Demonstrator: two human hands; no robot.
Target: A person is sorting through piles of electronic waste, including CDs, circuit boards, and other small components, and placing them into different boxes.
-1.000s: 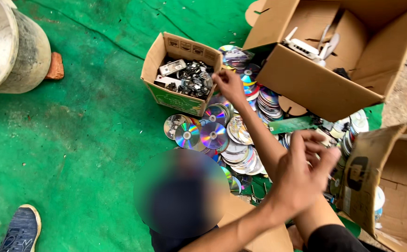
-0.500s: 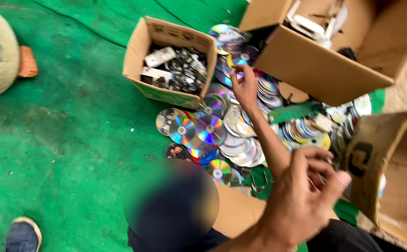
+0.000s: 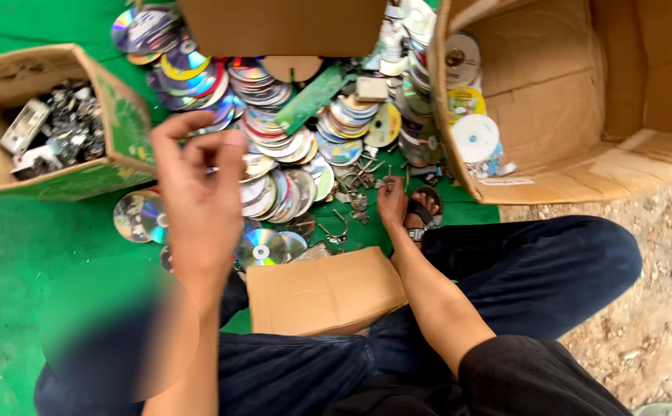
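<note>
My left hand (image 3: 197, 185) is raised in front of me with its fingers loosely curled and apart, and nothing shows in it. It hovers over a wide pile of shiny discs (image 3: 274, 154) on the green tarp (image 3: 12, 239). My right hand (image 3: 392, 202) is down on the tarp, fingertips bunched among small metal pieces (image 3: 355, 202) beside my sandalled foot (image 3: 426, 209). Whether it grips one is hidden. A small cardboard box (image 3: 132, 135) of metal and electronic parts stands to the left.
A large open cardboard box (image 3: 559, 100) with a few discs lies at the right. Another box (image 3: 282, 27) stands at the top. A flat cardboard piece (image 3: 324, 293) rests by my legs. A green circuit strip (image 3: 313, 96) lies on the discs. Dirt ground (image 3: 659, 308) is at the right.
My right hand has pulled back from the small box of parts and dropped to the metal pieces by my foot. The view swung right and down. My left hand stays raised.
</note>
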